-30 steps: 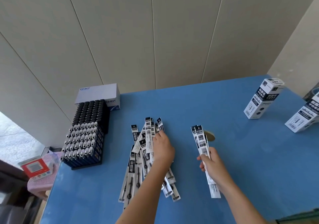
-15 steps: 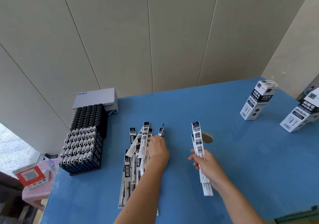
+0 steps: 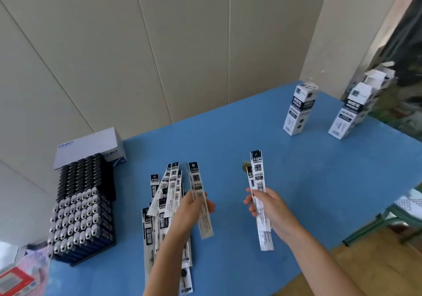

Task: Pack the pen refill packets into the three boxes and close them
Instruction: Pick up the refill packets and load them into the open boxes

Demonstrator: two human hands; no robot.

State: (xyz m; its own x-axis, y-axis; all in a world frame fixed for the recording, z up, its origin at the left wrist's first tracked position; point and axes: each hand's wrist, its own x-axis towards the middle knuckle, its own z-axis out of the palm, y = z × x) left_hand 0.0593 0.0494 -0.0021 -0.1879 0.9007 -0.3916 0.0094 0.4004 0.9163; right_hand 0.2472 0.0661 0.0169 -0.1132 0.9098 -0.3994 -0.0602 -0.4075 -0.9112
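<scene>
A loose pile of long white-and-black pen refill packets (image 3: 164,202) lies on the blue table (image 3: 308,181). My left hand (image 3: 189,211) holds one packet (image 3: 201,204) lifted from the pile's right side. My right hand (image 3: 271,209) grips a small bundle of packets (image 3: 259,181), upright and a little above the table. Three tall white-and-black boxes stand at the far right: one (image 3: 299,110) nearer the middle, one (image 3: 349,113) further right, and a third (image 3: 376,78) behind it with its top flaps open.
A rack of black and silver-capped items (image 3: 80,215) stands at the table's left edge, with a white carton (image 3: 89,146) behind it. A red packet (image 3: 13,279) lies on a low surface lower left. A green-legged stool (image 3: 406,211) stands beyond the table's right edge.
My left hand has picked one packet out of the pile and lifted it to the right. The view has swung, bringing the third box into sight. My right hand still holds its bundle.
</scene>
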